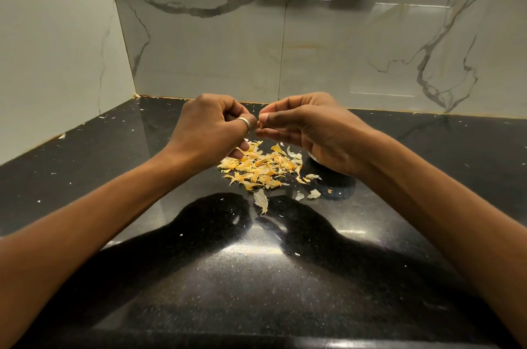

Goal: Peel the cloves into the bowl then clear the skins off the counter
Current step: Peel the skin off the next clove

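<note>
Your left hand [211, 126] and right hand [308, 126] meet above the middle of the counter [256, 277], toward its back edge. The fingers of both are curled, and the thumbs pinch one small clove [258, 123] between them, so that it is mostly hidden. You hold it directly over the heap of skins [259, 167], probably so that peelings fall in one place for easier clearing, though stray flakes lie nearer the left and front edges. Whether the pale sliver under your right palm is the bowl cannot be told.
</note>
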{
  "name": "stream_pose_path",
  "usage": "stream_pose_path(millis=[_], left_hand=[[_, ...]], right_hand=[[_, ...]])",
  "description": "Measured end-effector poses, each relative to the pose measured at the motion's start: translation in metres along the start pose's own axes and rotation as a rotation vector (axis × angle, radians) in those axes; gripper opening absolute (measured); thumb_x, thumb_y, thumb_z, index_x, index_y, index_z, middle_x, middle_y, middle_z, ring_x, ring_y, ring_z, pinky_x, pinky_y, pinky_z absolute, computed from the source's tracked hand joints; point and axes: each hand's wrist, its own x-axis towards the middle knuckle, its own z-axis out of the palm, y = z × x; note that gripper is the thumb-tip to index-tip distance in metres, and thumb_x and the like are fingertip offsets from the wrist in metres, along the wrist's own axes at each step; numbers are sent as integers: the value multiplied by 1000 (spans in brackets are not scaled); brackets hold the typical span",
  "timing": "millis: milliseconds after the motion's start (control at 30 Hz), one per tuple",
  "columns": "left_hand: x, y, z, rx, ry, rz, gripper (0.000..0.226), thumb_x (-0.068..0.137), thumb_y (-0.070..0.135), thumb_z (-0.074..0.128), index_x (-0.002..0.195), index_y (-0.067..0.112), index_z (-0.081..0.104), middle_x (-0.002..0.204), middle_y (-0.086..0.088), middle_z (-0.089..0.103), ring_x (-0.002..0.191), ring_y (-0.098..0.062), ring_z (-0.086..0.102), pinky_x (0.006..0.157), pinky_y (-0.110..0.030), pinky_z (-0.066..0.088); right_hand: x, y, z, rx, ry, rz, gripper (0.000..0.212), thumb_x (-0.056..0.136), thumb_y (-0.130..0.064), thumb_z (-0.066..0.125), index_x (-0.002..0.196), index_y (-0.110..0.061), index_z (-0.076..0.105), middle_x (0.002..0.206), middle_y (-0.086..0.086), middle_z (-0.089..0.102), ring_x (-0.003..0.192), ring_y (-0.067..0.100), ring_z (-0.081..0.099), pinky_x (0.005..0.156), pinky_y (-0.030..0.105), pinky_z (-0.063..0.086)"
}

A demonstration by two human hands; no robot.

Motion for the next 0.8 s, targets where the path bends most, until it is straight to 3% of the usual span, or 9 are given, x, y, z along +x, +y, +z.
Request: stream_pose_path(millis=[167, 233, 367, 533, 667, 800], left_hand=[[3, -7, -1, 146, 103, 38, 28, 96, 28, 61, 76, 10, 67, 65, -6, 68, 55, -16, 69, 60, -41, 62], [4, -9, -1, 253, 133, 114, 30, 93, 32, 66, 70, 13, 67, 60, -1, 66, 55, -18, 66, 60, -36, 57], [5, -12, 1, 359, 139, 204, 18, 86, 31, 75, 73, 24, 65, 64, 11, 62, 60, -3, 58, 58, -22, 42], [5, -14, 1, 348, 119, 255, 12, 86, 33, 76, 89, 21, 76, 71, 12, 66, 67, -2, 63, 68, -32, 57], [4, -13, 1, 344, 115, 271, 24, 85, 47, 68, 78, 25, 76, 63, 13, 64, 60, -6, 63, 61, -30, 55], [4, -9, 1, 332, 81, 330, 12, 85, 30, 77, 91, 20, 75, 76, 9, 67, 62, -2, 63, 61, -29, 57]], right_hand=[[-1, 1, -1, -8, 15, -1, 12, 85, 3, 69, 97, 7, 68, 93, 14, 73, 85, 22, 75, 78, 26, 62], [-1, 1, -1, -7, 15, -1, 12, 86, 3, 69, 98, 7, 68, 94, 14, 73, 86, 22, 75, 80, 27, 62], [-1, 1, -1, 2, 15, 2, 13, 86, 3, 68, 98, 8, 67, 93, 16, 73, 85, 22, 75, 82, 28, 61], [-1, 1, -1, 4, 22, -1, 15, 87, 4, 67, 100, 10, 65, 96, 18, 72, 83, 22, 75, 76, 25, 62], [0, 3, -2, 10, 40, -16, 19, 87, 4, 67, 103, 14, 63, 105, 22, 70, 88, 24, 74, 78, 27, 62], [2, 5, -4, -11, 52, -16, 19, 88, 3, 66, 105, 12, 64, 107, 22, 70, 86, 23, 74, 82, 29, 62]])
